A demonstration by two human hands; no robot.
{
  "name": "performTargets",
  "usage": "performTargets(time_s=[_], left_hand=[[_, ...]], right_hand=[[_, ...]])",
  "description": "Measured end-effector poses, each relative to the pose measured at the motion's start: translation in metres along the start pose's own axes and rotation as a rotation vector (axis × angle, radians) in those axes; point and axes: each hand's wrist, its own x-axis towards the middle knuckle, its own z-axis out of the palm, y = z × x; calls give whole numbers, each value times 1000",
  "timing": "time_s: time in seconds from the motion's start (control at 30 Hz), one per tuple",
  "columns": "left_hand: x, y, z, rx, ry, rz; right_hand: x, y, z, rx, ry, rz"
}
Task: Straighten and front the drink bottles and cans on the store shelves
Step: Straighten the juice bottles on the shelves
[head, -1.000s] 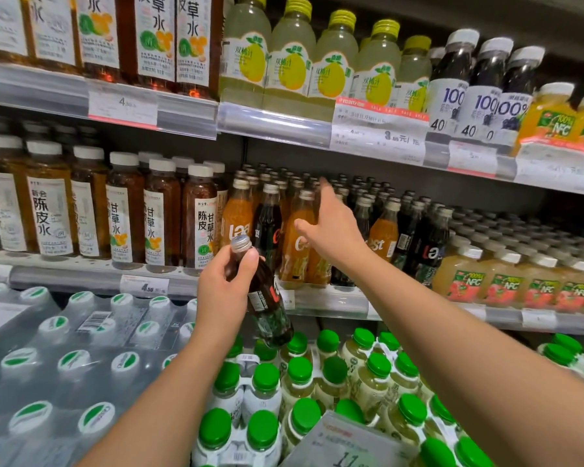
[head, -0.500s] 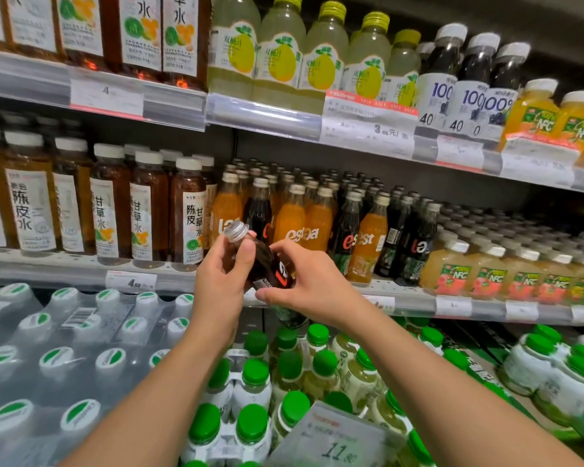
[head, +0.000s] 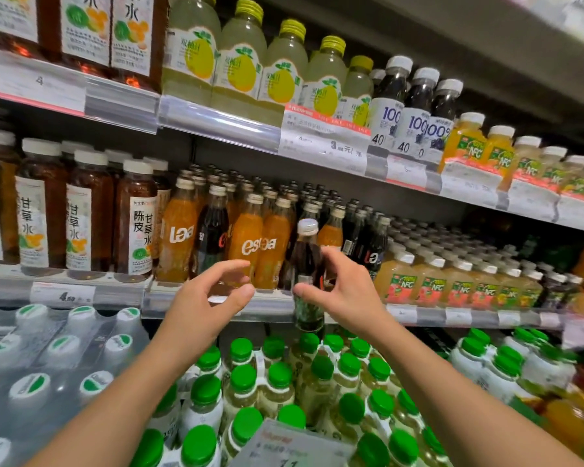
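Observation:
A dark cola bottle [head: 307,256] with a silver cap hangs upright in front of the middle shelf's front rail [head: 182,298], its base below the rail. My right hand [head: 343,291] grips it around the middle with thumb and fingers. My left hand [head: 206,298] hovers just left of it with loosely curved fingers and holds nothing. Behind the hands stand rows of small orange soda bottles [head: 246,244] mixed with dark cola bottles [head: 211,237]; their labels face different ways.
Brown tea bottles [head: 81,224] fill the shelf's left part, NFC juice bottles [head: 432,284] its right. Below are green-capped bottles [head: 273,375] and wrapped water packs [head: 48,365]. The upper shelf carries yellow-capped and dark juice bottles [head: 284,72].
The cola bottle passed from my left hand to my right hand, went from tilted to upright and moved right toward the shelf front. My left hand let go.

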Motion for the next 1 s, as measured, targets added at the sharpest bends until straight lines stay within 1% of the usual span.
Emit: performTargets(time_s=[0.1, 0.17, 0.23, 0.3, 0.37, 0.47, 0.57, 0.63, 0.77, 0.87, 1.0], left_hand=[[0, -1, 1, 63, 0, -26], [-1, -2, 0, 128, 28, -34], [-2, -4, -1, 216, 70, -36], [-1, -8, -3, 343, 111, -16], [-1, -10, -3, 487, 134, 24], [0, -13, -5, 660, 127, 59], [-1, -15, -7, 770, 76, 10], [-2, -14, -7, 834, 29, -34], [-2, -14, -4, 925, -38, -82], [-1, -21, -5, 955, -66, -86], [1, -27, -5, 984, -86, -79]], right_hand=[[2, 19, -25, 15, 97, 124], [7, 32, -37, 25, 191, 193], [15, 43, -44, 8, 278, 258], [22, 52, -46, -12, 320, 305], [28, 59, -45, -9, 304, 335], [37, 64, -36, -54, 232, 377], [44, 71, -22, -118, 182, 424], [49, 77, -15, -190, 194, 449], [53, 81, -10, -262, 212, 452], [56, 76, -15, -411, 172, 409], [59, 73, -26, -620, 99, 409]])
